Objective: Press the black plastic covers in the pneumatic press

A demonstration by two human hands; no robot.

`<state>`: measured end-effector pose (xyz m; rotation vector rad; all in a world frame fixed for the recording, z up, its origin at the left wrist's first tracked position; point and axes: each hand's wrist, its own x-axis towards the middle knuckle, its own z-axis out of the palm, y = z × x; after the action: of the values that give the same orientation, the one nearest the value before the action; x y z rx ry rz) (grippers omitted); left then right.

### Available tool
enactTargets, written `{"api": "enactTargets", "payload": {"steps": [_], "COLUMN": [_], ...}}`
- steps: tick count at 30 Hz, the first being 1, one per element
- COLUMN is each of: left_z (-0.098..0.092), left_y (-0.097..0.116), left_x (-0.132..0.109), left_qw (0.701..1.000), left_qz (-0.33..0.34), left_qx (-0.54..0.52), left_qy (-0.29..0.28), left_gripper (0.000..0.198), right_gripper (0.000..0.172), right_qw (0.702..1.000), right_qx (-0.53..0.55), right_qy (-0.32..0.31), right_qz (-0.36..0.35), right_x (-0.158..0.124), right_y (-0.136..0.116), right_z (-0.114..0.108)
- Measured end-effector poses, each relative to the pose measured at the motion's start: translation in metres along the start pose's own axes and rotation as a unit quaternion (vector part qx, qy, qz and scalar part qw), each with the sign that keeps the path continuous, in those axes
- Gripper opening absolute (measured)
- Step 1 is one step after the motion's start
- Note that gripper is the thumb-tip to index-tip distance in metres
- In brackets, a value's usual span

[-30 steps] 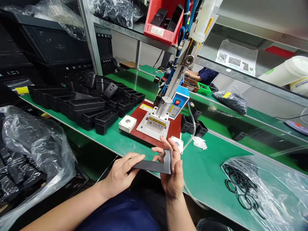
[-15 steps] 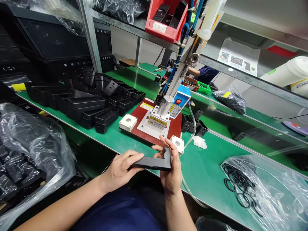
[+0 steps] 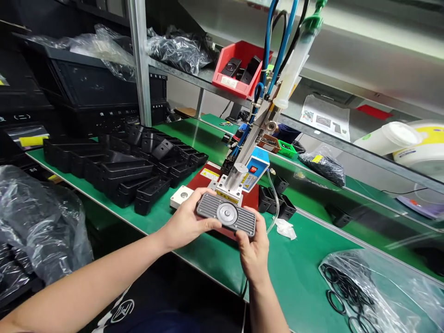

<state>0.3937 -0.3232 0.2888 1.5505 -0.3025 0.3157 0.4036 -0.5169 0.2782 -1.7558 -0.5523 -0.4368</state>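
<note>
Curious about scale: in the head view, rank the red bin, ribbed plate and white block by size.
Ribbed plate and red bin look alike; the plate is nearer, so unsure. Smallest: white block.

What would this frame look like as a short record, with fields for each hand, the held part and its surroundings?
Left hand: grips the left end of the held part
Right hand: supports the right end of the held part
Held part: grey ribbed plate with a round metal centre
Nearest equipment: pneumatic bench press on a red base plate
On the bench: black plastic trays; black rubber O-rings in a clear bag
Co-worker: person at the far bench
</note>
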Motion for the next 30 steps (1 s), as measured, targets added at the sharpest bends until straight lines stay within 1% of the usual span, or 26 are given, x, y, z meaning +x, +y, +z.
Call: {"api": "enactTargets", "payload": {"steps": [3,6,9,12,15,17,20,23,26,28,30], "left_z": [0.004,0.008,0.011,0.013,0.015,0.017,0.021,0.024,0.026,0.026,0.025], "left_y": [0.009,0.016,0.015,0.007,-0.001,-0.005,-0.007,-0.01,-0.013,-0.014,-0.015], "left_x": [0.043,0.089,0.127,0.151,0.164,0.168,0.17,0.171,0.17,0.169,0.168], "left_qw": [0.999,0.996,0.992,0.975,0.958,0.955,0.953,0.952,0.952,0.956,0.962], "left_qz": [0.046,0.066,0.032,-0.033,-0.075,-0.078,-0.075,-0.07,-0.063,-0.058,-0.052], "left_qx": [-0.001,-0.052,-0.126,-0.218,-0.274,-0.282,-0.29,-0.298,-0.299,-0.289,-0.269], "left_qy": [-0.016,-0.007,-0.001,-0.024,-0.037,-0.036,-0.033,-0.026,-0.013,-0.002,0.011], "left_gripper": [0.056,0.063,0.07,0.066,0.053,0.044,0.036,0.033,0.035,0.036,0.035], "right_gripper": [0.045,0.046,0.047,0.042,0.038,0.038,0.041,0.042,0.043,0.042,0.04], "right_qw": [0.998,0.995,0.99,0.981,0.972,0.966,0.955,0.945,0.937,0.939,0.947], "right_qx": [-0.025,-0.041,-0.065,-0.127,-0.181,-0.206,-0.246,-0.282,-0.302,-0.294,-0.266], "right_qy": [0.044,0.083,0.109,0.125,0.122,0.124,0.13,0.131,0.131,0.125,0.114], "right_qz": [-0.027,-0.043,-0.054,-0.07,-0.083,-0.093,-0.1,-0.102,-0.115,-0.127,-0.139], "right_x": [0.037,0.076,0.105,0.116,0.115,0.112,0.109,0.108,0.109,0.11,0.112], "right_y": [-0.004,-0.007,-0.002,0.005,0.009,0.009,0.004,0.002,0.004,0.007,0.011], "right_z": [-0.002,0.0,0.005,0.012,0.018,0.021,0.025,0.027,0.026,0.024,0.02]}}
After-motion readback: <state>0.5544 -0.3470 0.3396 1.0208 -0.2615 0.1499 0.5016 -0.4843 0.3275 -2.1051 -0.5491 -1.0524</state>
